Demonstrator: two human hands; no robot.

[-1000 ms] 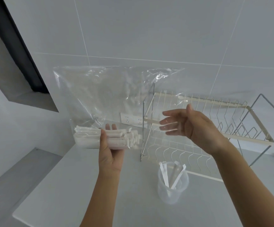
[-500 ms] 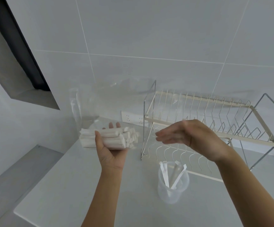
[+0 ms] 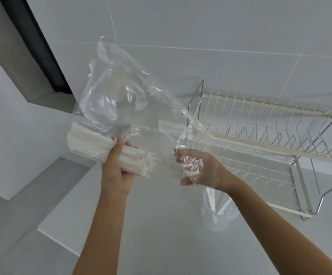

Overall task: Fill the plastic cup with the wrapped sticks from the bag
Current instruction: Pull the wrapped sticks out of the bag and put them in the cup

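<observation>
At the bottom of the frame both forearms rise from the lower edge over a pale grey counter (image 3: 157,225), whose near left edge cuts diagonally across the lower left, with a darker floor-level surface beyond it. There is bare counter between the two arms and to the left of the left arm.

Lower right of centre, the plastic cup (image 3: 218,215) stands upright on the counter, partly hidden under the right wrist; a few wrapped sticks lean inside it.

At mid-frame the left hand (image 3: 116,171) grips a bundle of wrapped sticks (image 3: 93,147) through the clear bag (image 3: 121,100), thumb over the top and fingers curled underneath. The bundle lies roughly level, its ends pointing to the left and right of the frame.

Right of it, the right hand (image 3: 198,169) is palm up with fingers loosely spread and only slightly bent. Crinkled film of the bag lies over the palm; it seems the hand is inside or under the bag's mouth, but the transparent plastic makes this hard to judge. It pinches no stick.

The bag billows upward toward the upper centre of the frame.

Farther back on the right, a wire dish rack (image 3: 270,135) stands on the counter against the tiled wall (image 3: 200,26). A dark window frame (image 3: 40,46) runs down the upper left.
</observation>
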